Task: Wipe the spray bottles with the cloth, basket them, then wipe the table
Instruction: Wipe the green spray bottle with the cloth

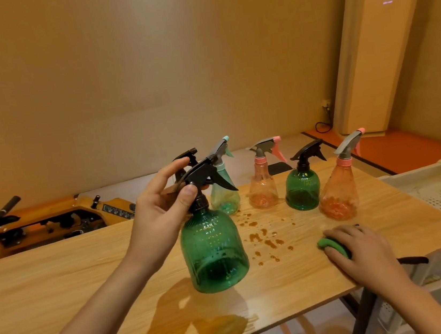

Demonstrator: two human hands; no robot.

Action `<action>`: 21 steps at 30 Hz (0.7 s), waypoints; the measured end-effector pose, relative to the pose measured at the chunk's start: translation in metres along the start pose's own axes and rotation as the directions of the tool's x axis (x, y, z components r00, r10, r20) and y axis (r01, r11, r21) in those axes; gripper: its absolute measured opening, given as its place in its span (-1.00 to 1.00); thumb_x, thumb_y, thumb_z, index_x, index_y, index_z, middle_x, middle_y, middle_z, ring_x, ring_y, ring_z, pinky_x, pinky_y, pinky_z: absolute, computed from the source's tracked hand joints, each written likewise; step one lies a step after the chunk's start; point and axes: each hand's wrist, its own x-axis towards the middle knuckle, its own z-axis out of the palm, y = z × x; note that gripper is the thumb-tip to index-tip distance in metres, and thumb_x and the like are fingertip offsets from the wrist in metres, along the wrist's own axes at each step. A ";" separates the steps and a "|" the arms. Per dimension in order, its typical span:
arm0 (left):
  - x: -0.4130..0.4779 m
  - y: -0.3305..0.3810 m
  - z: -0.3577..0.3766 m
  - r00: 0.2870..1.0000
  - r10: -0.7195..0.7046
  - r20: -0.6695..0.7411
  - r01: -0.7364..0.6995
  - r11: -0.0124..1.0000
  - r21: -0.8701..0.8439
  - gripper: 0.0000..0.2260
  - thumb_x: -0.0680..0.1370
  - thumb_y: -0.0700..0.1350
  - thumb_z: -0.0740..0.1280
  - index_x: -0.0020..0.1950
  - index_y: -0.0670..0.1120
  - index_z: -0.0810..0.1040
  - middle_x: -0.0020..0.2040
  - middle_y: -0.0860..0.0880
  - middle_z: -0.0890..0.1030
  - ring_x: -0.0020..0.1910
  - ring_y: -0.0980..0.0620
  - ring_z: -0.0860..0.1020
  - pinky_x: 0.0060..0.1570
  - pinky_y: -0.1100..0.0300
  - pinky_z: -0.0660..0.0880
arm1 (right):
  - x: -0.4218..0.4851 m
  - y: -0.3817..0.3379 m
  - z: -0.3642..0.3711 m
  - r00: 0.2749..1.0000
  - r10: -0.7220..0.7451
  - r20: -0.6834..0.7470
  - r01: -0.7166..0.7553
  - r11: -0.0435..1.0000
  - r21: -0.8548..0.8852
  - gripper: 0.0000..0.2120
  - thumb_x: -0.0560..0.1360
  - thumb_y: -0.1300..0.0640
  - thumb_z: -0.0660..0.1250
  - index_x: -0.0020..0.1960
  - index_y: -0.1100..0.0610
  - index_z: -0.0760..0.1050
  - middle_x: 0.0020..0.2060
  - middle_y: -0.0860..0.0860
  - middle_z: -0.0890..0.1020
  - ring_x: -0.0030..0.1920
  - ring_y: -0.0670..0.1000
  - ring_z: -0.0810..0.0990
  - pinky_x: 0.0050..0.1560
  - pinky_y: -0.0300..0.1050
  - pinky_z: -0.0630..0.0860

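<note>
Your left grip (160, 211) is clamped on the big green bottle (213, 251), thumb and fingers curled round its black neck just under the trigger head. The bottle hangs clear of the desk (88, 282), tilted a little, with its shadow on the wood near the front edge.

Your right grip (364, 248) lies on the green cloth (333, 244) at the near right of the desk, fingers curled over the wad and pressing it to the wood.

Between the lifted bottle and the cloth, brown drops (262, 241) are scattered over the desk top.

Further back stands a row of upright bottles. From left to right they are a teal bottle (224, 197), a pink bottle (263, 189), a small green bottle (302, 191) and an orange bottle (338, 199), the last one nearest to the cloth. Behind your left fingers a black trigger (189, 154) of one more bottle shows; its body is mostly hidden.

The white basket (411, 178) sits just beside the right end of the desk, far from the lifted bottle.
</note>
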 end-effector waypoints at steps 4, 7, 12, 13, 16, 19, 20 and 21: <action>-0.006 0.000 -0.006 0.997 -0.050 -0.051 0.045 0.995 -0.093 -0.66 0.57 -0.11 0.35 0.35 0.04 0.56 0.04 -0.11 0.75 0.02 -0.13 0.72 -0.03 0.10 0.68 | -0.004 -0.015 -0.011 0.987 0.116 -0.112 -0.063 0.915 0.398 -0.72 0.54 0.03 0.45 0.25 -0.03 0.62 0.05 -0.02 0.70 0.01 -0.01 0.61 0.01 0.00 0.53; -0.010 -0.001 -0.011 0.995 -0.063 -0.075 0.056 0.995 -0.085 -0.71 0.59 -0.12 0.33 0.31 0.01 0.59 0.06 -0.05 0.75 0.04 -0.10 0.72 -0.04 0.11 0.68 | -0.002 -0.060 -0.031 0.984 0.101 -0.144 0.015 0.769 0.639 -0.80 0.54 0.08 0.45 0.13 -0.11 0.58 -0.03 -0.17 0.65 -0.02 -0.13 0.60 -0.12 -0.11 0.54; -0.012 0.000 -0.025 0.994 -0.067 -0.081 0.063 0.997 -0.051 -0.72 0.61 -0.13 0.30 0.32 -0.02 0.58 0.08 -0.02 0.74 0.06 -0.03 0.72 -0.03 0.11 0.67 | 0.012 -0.158 -0.077 0.967 0.061 -0.246 0.178 0.526 0.832 -0.86 0.54 0.06 0.45 0.02 -0.17 0.58 -0.09 -0.21 0.63 -0.07 -0.13 0.62 -0.27 -0.20 0.52; -0.011 0.001 -0.028 0.994 -0.068 -0.090 0.064 0.997 -0.046 -0.72 0.61 -0.12 0.30 0.31 -0.01 0.58 0.08 0.00 0.74 0.06 -0.01 0.72 -0.05 0.15 0.66 | 0.016 -0.176 -0.087 0.965 0.057 -0.257 0.198 0.486 0.852 -0.89 0.54 0.04 0.44 0.01 -0.17 0.59 -0.06 -0.18 0.63 -0.06 -0.11 0.61 -0.27 -0.19 0.52; -0.001 0.001 -0.039 0.991 -0.067 -0.113 0.064 0.998 -0.025 -0.75 0.63 -0.17 0.30 0.28 0.00 0.60 0.06 0.02 0.74 0.02 0.04 0.72 -0.08 0.20 0.63 | 0.028 -0.222 -0.109 0.946 0.002 -0.325 0.295 0.412 0.862 -0.88 0.52 -0.15 0.38 0.00 -0.16 0.61 -0.02 -0.14 0.62 0.02 -0.05 0.61 -0.15 -0.03 0.62; 0.018 -0.002 -0.048 0.991 -0.052 -0.124 0.052 0.999 -0.002 -0.76 0.65 -0.20 0.30 0.28 0.00 0.61 0.05 0.03 0.74 0.00 0.08 0.71 -0.08 0.21 0.62 | 0.042 -0.255 -0.117 0.901 -0.071 -0.427 0.417 0.410 0.811 -0.78 0.49 -0.22 0.27 0.00 -0.18 0.61 -0.05 -0.13 0.61 -0.01 -0.04 0.60 -0.10 0.10 0.63; 0.025 -0.002 -0.049 0.992 -0.043 -0.122 0.044 0.999 0.006 -0.76 0.65 -0.20 0.30 0.28 0.01 0.61 0.06 0.04 0.74 0.01 0.08 0.71 -0.06 0.19 0.63 | 0.047 -0.263 -0.118 0.880 -0.092 -0.465 0.458 0.420 0.783 -0.82 0.51 -0.19 0.27 -0.01 -0.18 0.60 -0.06 -0.14 0.59 -0.02 -0.07 0.59 -0.09 0.02 0.61; 0.032 -0.003 -0.051 0.992 -0.035 -0.119 0.036 0.999 0.009 -0.75 0.65 -0.19 0.30 0.28 0.01 0.61 0.07 0.04 0.74 0.02 0.07 0.71 -0.06 0.19 0.63 | 0.054 -0.270 -0.117 0.856 -0.111 -0.504 0.498 0.437 0.749 -0.88 0.53 -0.13 0.29 -0.03 -0.19 0.59 -0.07 -0.15 0.58 -0.01 -0.09 0.57 -0.07 -0.11 0.58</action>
